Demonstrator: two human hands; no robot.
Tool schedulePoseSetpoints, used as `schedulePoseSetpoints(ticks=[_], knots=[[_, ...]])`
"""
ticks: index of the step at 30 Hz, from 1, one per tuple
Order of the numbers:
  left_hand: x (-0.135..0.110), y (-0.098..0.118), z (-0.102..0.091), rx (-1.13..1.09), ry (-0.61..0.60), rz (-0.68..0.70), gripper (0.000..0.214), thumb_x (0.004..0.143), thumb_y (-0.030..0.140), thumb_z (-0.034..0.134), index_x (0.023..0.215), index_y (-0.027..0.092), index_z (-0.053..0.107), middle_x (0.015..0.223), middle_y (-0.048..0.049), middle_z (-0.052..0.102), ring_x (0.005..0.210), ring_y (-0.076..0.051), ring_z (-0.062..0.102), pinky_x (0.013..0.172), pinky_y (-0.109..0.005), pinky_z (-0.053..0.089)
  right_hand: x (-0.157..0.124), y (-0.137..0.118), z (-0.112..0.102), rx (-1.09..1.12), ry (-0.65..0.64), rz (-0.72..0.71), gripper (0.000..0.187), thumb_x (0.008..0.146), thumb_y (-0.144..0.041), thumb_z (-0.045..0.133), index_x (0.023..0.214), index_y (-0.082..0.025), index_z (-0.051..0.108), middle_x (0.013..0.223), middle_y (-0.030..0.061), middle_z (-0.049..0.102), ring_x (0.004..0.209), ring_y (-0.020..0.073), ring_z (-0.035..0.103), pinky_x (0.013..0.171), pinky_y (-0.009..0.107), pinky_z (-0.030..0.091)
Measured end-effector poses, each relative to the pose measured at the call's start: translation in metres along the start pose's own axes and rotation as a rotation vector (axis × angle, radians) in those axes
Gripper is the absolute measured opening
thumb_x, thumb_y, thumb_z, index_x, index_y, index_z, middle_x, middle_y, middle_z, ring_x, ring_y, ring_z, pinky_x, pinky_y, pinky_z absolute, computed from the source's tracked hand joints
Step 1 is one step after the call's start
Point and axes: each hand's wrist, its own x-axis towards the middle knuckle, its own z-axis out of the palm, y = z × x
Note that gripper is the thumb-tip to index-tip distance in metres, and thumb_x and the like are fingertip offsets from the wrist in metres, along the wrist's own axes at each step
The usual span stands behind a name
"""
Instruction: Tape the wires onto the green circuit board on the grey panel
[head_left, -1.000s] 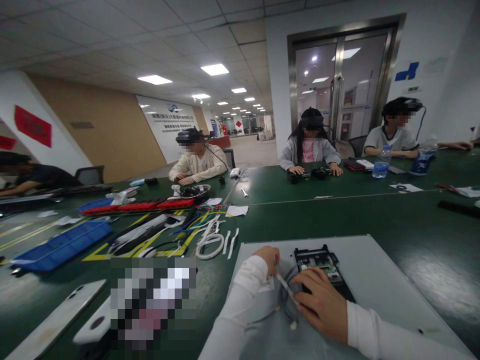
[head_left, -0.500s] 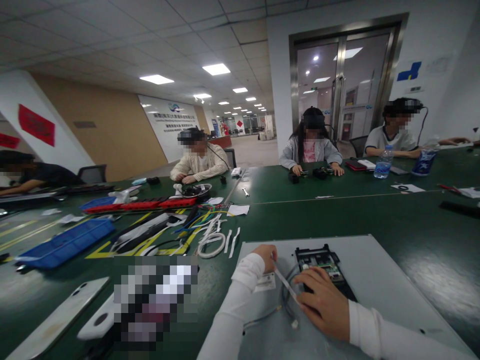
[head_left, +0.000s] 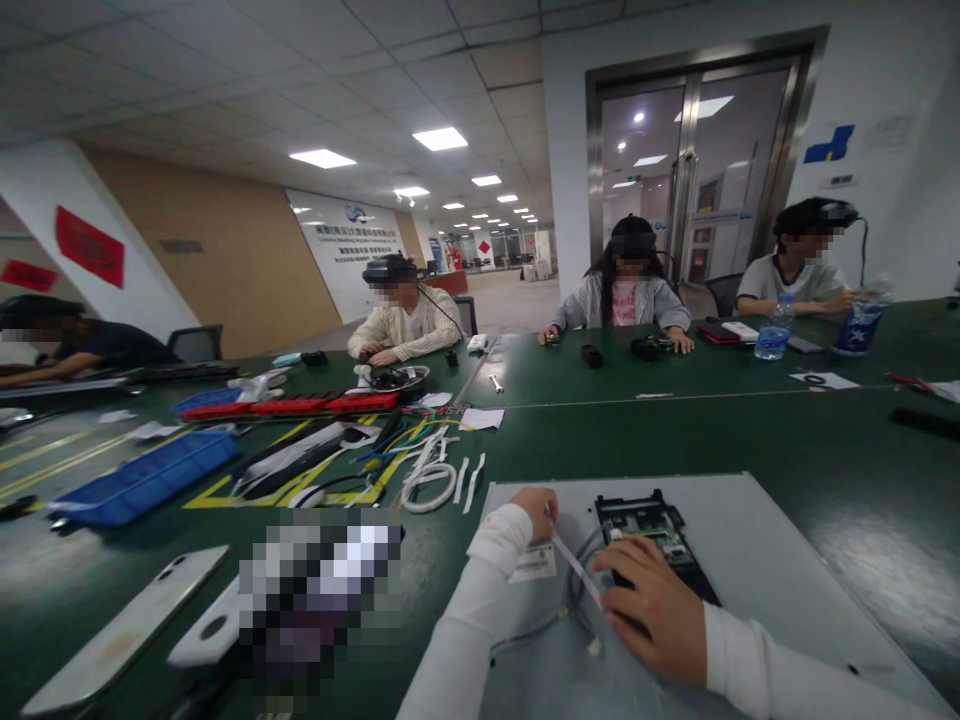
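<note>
A narrow white strip [head_left: 576, 568] runs slantwise between my two hands above a grey metal panel [head_left: 750, 560]. My left hand [head_left: 534, 512] pinches its far end with closed fingers. At the near end, my right hand [head_left: 656, 605] has its fingers bent and the strip at its fingertips. Part of that hand covers a black frame with a green circuit board [head_left: 671, 548], which sits on the panel. Under the strip lies a looped grey cable [head_left: 536, 628] with a small white connector [head_left: 595, 647]. A white label [head_left: 536, 563] is partly behind my left wrist.
Left of the panel lie cut white strips [head_left: 474, 483], a coiled white cable [head_left: 427, 490] and a blue tray [head_left: 150, 475]. Nearer are a white phone-like slab [head_left: 127, 630] and pixelated objects. Several people sit across the green table [head_left: 600, 430]. A wrench [head_left: 495, 384] and bottles [head_left: 775, 330] lie farther off.
The view has shifted slightly, so everything sits a little to the right. My hands keep nearly the same hold on the strip. Across the table, one person's hand has moved outward.
</note>
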Motion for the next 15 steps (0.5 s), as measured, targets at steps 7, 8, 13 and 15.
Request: schedulePoseSetpoints(ticks=[7, 8, 13, 15], knots=[[0.002, -0.002, 0.008, 0.000, 0.001, -0.011, 0.023, 0.055, 0.015, 0.060, 0.077, 0.022, 0.059, 0.071, 0.0013, 0.062, 0.068, -0.014, 0.057, 0.061, -0.021, 0.043, -0.003, -0.002, 0.002, -0.016, 0.008, -0.024, 0.015, 0.078, -0.019, 0.043, 0.081, -0.021, 0.057, 0.103, 0.0031, 0.049, 0.102, 0.0173, 0.039, 0.092, 0.042, 0.022], [0.002, -0.002, 0.009, -0.003, -0.003, -0.015, 0.023, 0.055, 0.015, 0.060, 0.077, 0.022, 0.060, 0.071, 0.0011, 0.062, 0.068, -0.014, 0.057, 0.061, -0.021, 0.043, -0.004, -0.003, 0.003, -0.021, 0.009, -0.020, 0.016, 0.078, -0.018, 0.042, 0.081, -0.021, 0.057, 0.103, 0.0031, 0.050, 0.102, 0.0174, 0.039, 0.093, 0.042, 0.022], [-0.002, -0.001, 0.015, -0.022, -0.013, -0.024, 0.025, 0.055, 0.017, 0.062, 0.079, 0.022, 0.060, 0.076, -0.0004, 0.063, 0.070, -0.015, 0.058, 0.061, -0.022, 0.044, -0.009, -0.002, 0.013, -0.059, 0.008, -0.031, 0.017, 0.077, -0.018, 0.042, 0.081, -0.022, 0.057, 0.105, 0.0040, 0.050, 0.103, 0.0194, 0.039, 0.092, 0.044, 0.023], [-0.004, 0.000, 0.016, -0.026, -0.016, -0.026, 0.025, 0.055, 0.018, 0.063, 0.080, 0.022, 0.060, 0.078, -0.0008, 0.063, 0.071, -0.015, 0.058, 0.062, -0.022, 0.045, -0.012, 0.001, 0.020, -0.068, 0.035, -0.053, 0.016, 0.077, -0.020, 0.042, 0.081, -0.023, 0.057, 0.105, 0.0042, 0.051, 0.103, 0.0204, 0.041, 0.091, 0.044, 0.025]])
